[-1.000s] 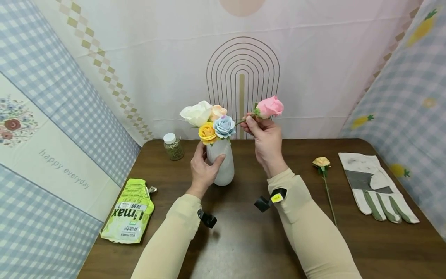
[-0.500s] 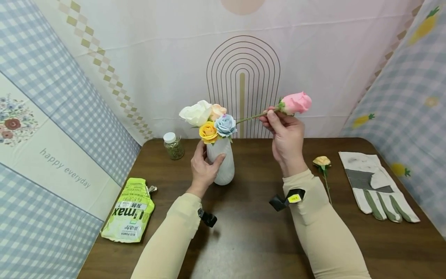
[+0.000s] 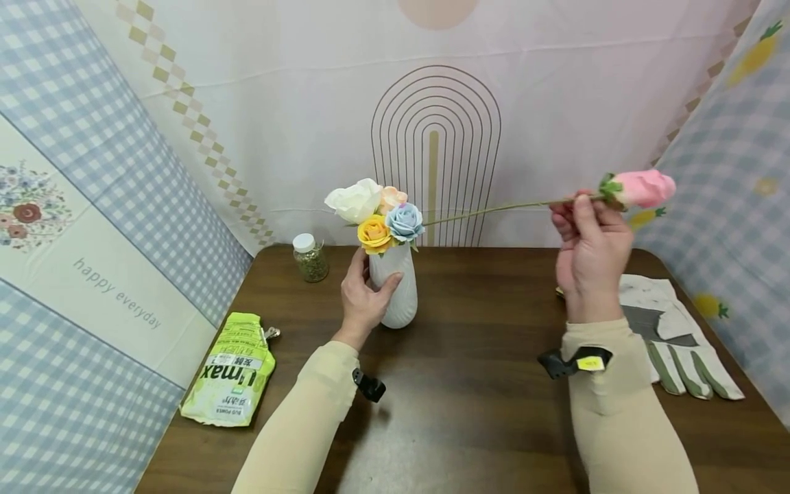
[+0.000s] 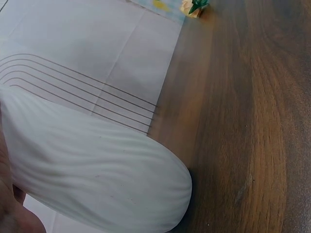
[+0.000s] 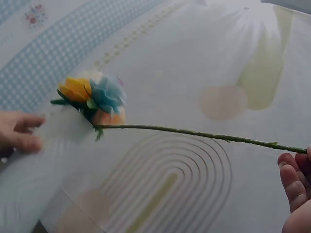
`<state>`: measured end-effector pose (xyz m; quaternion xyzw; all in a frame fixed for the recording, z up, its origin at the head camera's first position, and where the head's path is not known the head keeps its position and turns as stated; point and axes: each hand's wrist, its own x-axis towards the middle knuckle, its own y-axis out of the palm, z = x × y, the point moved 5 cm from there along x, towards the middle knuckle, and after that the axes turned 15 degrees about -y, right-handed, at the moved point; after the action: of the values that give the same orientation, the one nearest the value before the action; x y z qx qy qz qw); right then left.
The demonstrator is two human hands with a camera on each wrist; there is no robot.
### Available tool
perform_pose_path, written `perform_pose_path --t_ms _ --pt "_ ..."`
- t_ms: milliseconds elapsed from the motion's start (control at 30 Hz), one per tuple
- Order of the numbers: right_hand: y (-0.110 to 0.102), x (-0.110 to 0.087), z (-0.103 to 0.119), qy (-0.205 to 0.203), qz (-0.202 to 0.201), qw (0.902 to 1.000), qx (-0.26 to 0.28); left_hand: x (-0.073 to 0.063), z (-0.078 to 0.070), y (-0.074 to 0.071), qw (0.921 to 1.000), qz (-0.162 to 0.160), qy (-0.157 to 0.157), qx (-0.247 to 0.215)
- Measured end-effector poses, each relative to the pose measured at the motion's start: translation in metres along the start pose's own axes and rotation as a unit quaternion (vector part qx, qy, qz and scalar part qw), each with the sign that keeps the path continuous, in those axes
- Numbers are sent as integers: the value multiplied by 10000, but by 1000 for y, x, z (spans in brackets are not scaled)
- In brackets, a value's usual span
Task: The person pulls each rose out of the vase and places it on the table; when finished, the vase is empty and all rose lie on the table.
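Observation:
My left hand (image 3: 364,295) grips a white ribbed vase (image 3: 400,291) around its upper body; the vase stands upright on the table. In its mouth sit a white flower (image 3: 354,201), a yellow rose (image 3: 374,234), a blue rose (image 3: 404,221) and a peach flower (image 3: 391,199). Off to the right, my right hand (image 3: 592,250) pinches a pink rose (image 3: 644,189) just below its head. The rose's long green stem (image 5: 194,132) runs nearly level back toward the bouquet, its far end meeting the flowers in the right wrist view. Petals of the pink rose lie outside that view.
A wooden table (image 3: 469,412) spans the front. At left lie a green Umax pouch (image 3: 231,374) and a lidded jar (image 3: 310,259) of dried bits. A white and green work glove (image 3: 673,343) lies at right, partly behind my right arm. A pale yellow flower (image 4: 191,7) lies farther off.
My right hand has moved far to the right with the pink rose, exposing much more of its stem. The left hand and vase have stayed put. The right arm now covers the pale yellow flower.

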<state>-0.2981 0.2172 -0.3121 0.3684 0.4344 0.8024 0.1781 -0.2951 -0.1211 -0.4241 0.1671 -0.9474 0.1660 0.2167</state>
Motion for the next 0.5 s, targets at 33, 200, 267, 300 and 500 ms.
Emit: perform_pose_path --t_ms 33,200,267,300,500 --pt "-7 2 5 -25 -68 10000 26 0 0 0 10000 -6 -2 12" --pt "-45 7 22 -35 -282 9996 13 -1 -1 -2 10000 3 -37 59" --pt "-61 5 25 -19 -210 9997 -144 -1 0 -3 10000 4 -51 76" --pt "-69 4 26 19 -169 9996 -229 0 0 -3 10000 7 -57 80" --pt "-116 -12 23 591 266 9930 -984 -2 -1 0 10000 9 2 36"
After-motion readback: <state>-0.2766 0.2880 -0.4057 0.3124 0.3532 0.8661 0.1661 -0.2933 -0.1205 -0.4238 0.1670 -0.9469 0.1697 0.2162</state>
